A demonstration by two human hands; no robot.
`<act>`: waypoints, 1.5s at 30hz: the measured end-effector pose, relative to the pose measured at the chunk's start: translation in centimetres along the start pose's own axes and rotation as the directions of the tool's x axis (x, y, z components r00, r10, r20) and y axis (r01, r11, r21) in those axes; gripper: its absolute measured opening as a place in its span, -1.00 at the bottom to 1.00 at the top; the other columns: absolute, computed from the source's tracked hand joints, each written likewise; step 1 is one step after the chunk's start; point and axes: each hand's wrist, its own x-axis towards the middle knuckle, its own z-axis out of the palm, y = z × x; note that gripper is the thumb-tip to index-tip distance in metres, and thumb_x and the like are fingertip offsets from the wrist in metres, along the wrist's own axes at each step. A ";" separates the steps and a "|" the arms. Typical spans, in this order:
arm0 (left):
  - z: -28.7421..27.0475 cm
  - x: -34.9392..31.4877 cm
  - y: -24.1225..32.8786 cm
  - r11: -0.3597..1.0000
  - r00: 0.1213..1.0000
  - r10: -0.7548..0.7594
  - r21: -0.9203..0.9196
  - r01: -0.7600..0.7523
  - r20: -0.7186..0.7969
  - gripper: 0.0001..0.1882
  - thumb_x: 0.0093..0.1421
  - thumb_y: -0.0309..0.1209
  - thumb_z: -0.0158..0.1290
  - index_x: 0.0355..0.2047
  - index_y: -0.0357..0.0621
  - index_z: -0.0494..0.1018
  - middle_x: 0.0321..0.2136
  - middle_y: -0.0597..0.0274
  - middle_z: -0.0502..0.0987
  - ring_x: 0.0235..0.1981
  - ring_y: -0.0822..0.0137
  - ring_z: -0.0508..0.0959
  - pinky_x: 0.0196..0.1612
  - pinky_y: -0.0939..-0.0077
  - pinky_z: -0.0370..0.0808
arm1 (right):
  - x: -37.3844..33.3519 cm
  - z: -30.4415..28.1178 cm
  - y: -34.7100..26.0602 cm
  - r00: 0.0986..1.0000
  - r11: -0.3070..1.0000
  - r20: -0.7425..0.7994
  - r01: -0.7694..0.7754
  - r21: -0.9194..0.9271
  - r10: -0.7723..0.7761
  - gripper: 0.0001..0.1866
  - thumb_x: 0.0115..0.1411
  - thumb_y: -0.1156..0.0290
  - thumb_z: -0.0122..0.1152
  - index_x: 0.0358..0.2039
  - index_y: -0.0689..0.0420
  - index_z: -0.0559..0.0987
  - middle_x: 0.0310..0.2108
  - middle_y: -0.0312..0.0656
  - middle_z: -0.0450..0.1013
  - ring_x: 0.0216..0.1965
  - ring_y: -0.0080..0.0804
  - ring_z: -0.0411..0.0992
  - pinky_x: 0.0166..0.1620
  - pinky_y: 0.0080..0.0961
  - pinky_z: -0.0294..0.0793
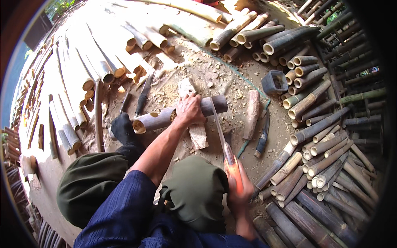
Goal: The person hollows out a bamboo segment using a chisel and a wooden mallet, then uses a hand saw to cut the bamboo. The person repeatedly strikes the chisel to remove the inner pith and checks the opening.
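Observation:
A dark bamboo pole [157, 119] lies crosswise in front of me, with cut notches toward its left end. It rests over a pale, chipped wooden block [198, 137]. My left hand [189, 108] is closed over the pole above the block and presses it down. In my right hand [243, 191] is a handsaw [218, 123], gripped by its orange handle. The blade meets the pole near its right end, to the right of my left hand; how deep it sits cannot be made out. My dark-socked left foot [123, 127] is against the pole's left part.
Cut bamboo lengths [302, 111] are piled along the right, and long poles [66, 128] lie at the left. A dark plastic container [274, 82] stands at the far right. A wooden piece [251, 115] and sheathed-looking blades [263, 138] [144, 93] lie on the chip-strewn ground.

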 end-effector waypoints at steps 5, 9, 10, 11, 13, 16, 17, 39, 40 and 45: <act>1.2 -0.8 1.2 0.999 0.999 0.038 -0.007 -0.038 -0.013 -0.35 -0.31 -0.24 0.43 -0.11 -0.09 0.59 -0.03 0.06 0.58 0.10 -0.03 0.56 0.13 0.00 0.50 | -5.1 -2.7 0.7 0.997 0.999 -0.057 -0.040 0.026 0.042 -0.40 0.48 0.17 0.03 0.26 0.48 0.50 0.00 0.16 0.64 0.02 -0.18 0.65 0.09 -0.29 0.60; 0.8 -0.6 2.2 1.000 1.000 0.027 0.008 -0.027 -0.009 -0.34 -0.31 -0.21 0.45 -0.11 -0.11 0.59 0.00 0.04 0.56 0.11 -0.02 0.56 0.16 0.00 0.48 | 9.6 3.8 1.4 0.993 0.995 -0.065 0.103 0.007 -0.103 -0.58 0.39 0.39 0.21 0.19 0.32 0.57 -0.21 0.18 0.62 -0.21 0.09 0.64 -0.09 -0.23 0.62; 0.2 -0.7 1.7 1.000 1.000 0.007 0.023 -0.007 0.008 -0.34 -0.30 -0.21 0.45 -0.11 -0.12 0.59 0.00 0.04 0.56 0.12 -0.02 0.55 0.17 0.00 0.48 | 10.8 4.6 1.6 0.988 0.990 -0.073 0.140 0.025 -0.138 -0.57 0.39 0.39 0.20 0.21 0.32 0.56 -0.21 0.18 0.62 -0.22 0.05 0.65 -0.10 -0.23 0.62; -0.1 -0.8 1.5 1.000 0.999 -0.010 0.025 0.009 0.034 -0.34 -0.30 -0.21 0.45 -0.11 -0.12 0.59 0.00 0.04 0.56 0.12 -0.01 0.55 0.18 0.00 0.47 | 11.1 5.1 1.9 0.983 0.985 -0.081 0.168 0.030 -0.165 -0.56 0.39 0.39 0.20 0.22 0.32 0.55 -0.22 0.17 0.62 -0.23 0.01 0.65 -0.11 -0.23 0.62; -0.7 -0.1 0.4 0.999 0.999 -0.029 0.019 0.028 0.046 -0.34 -0.30 -0.21 0.45 -0.11 -0.13 0.59 0.02 0.05 0.56 0.15 -0.02 0.53 0.20 -0.03 0.46 | 5.4 2.5 0.8 0.998 0.998 -0.020 0.061 0.035 -0.060 -0.52 0.42 0.35 0.17 0.25 0.36 0.53 -0.15 0.19 0.64 -0.14 -0.10 0.68 -0.09 -0.23 0.64; 0.5 -0.3 0.6 1.000 0.999 -0.013 0.007 0.013 0.030 -0.34 -0.32 -0.22 0.45 -0.12 -0.14 0.58 0.00 0.04 0.56 0.15 -0.03 0.53 0.18 -0.05 0.46 | -5.1 -3.2 -0.1 1.000 1.000 -0.023 0.009 0.030 -0.009 -0.42 0.45 0.23 0.11 0.26 0.49 0.48 -0.04 0.17 0.66 0.00 -0.12 0.68 0.05 -0.28 0.64; 0.6 -0.6 0.2 1.000 1.000 -0.010 -0.003 0.010 0.026 -0.34 -0.32 -0.22 0.45 -0.12 -0.13 0.59 -0.01 0.04 0.57 0.14 -0.03 0.54 0.17 -0.05 0.47 | -8.2 -4.6 -0.1 1.000 0.999 -0.014 -0.005 0.049 0.005 -0.37 0.45 0.18 0.08 0.25 0.55 0.47 0.00 0.15 0.66 0.04 -0.11 0.67 0.12 -0.31 0.63; 0.5 0.3 0.0 0.999 1.000 0.013 0.035 -0.013 0.016 -0.23 -0.35 -0.05 0.52 -0.09 -0.15 0.60 -0.07 0.01 0.59 0.10 -0.02 0.55 0.18 0.10 0.51 | 7.8 3.9 2.0 0.998 0.999 -0.058 0.040 0.033 -0.038 -0.51 0.41 0.32 0.20 0.26 0.33 0.55 -0.13 0.19 0.64 -0.15 -0.05 0.70 -0.07 -0.21 0.65; 0.1 0.3 -0.1 1.000 0.999 -0.016 0.006 0.016 0.039 -0.25 -0.33 -0.06 0.50 -0.09 -0.12 0.60 -0.07 0.03 0.59 0.11 -0.01 0.55 0.17 0.09 0.52 | 5.2 3.0 1.6 0.998 0.999 -0.054 0.043 0.020 -0.042 -0.50 0.41 0.31 0.19 0.26 0.33 0.55 -0.11 0.19 0.65 -0.13 -0.05 0.70 -0.06 -0.21 0.65; 0.4 0.4 0.2 0.999 1.000 0.011 0.045 -0.012 0.007 -0.25 -0.34 -0.06 0.52 -0.10 -0.10 0.60 -0.07 0.08 0.59 0.10 0.00 0.56 0.12 0.08 0.55 | -7.4 -3.0 1.4 0.998 1.000 -0.051 -0.029 -0.006 0.029 -0.47 0.43 0.25 0.15 0.28 0.34 0.53 -0.01 0.18 0.65 -0.06 -0.05 0.71 -0.01 -0.24 0.66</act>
